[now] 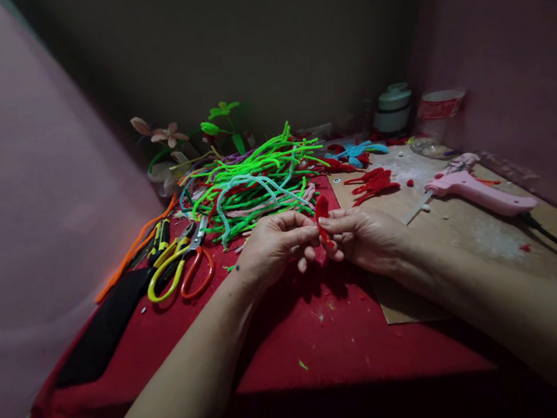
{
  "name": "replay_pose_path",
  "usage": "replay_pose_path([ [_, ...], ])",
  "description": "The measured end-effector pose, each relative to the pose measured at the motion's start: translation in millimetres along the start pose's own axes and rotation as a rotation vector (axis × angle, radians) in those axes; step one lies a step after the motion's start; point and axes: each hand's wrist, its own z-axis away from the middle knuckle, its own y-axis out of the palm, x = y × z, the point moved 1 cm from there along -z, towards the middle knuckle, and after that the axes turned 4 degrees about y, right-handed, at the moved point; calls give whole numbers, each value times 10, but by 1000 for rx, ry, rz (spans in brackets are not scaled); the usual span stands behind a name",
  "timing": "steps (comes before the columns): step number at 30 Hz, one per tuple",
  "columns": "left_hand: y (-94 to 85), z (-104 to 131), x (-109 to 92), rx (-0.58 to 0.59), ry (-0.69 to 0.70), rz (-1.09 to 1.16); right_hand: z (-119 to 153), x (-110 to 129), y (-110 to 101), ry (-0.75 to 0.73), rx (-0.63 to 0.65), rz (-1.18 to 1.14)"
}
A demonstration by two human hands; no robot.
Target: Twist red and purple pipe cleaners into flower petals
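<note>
A small red fuzzy piece point(322, 212) stands upright between my hands, near the middle of the view. My left hand point(285, 240) pinches it from the left with thumb and forefinger. From the right, the thumb and fingers of my right hand point(359, 234) close on the same piece. Both hands are above the red cloth point(313, 339), close together at the piece. Just behind my left hand lies a heap of green pipe cleaners point(258, 164), with light blue, pink and red ones among them. Several red fuzzy pieces point(375, 183) lie beyond my right hand.
Scissors point(196, 255), pliers point(167, 254) and a black pouch point(105, 326) lie at the left. A pink glue gun point(482, 192) with a black cord rests on the board point(465, 255) at the right. Fuzzy flowers point(169, 135), a jar point(392, 112) and a cup point(441, 110) stand behind.
</note>
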Motion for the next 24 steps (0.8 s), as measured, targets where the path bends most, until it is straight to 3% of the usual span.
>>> replay_pose_path([
  [13,-24,1,2,84,-16,-25,2,-6,-21,-9,9,63],
  [24,-18,-14,22,63,-2,-34,9,0,-13,-21,12,88],
])
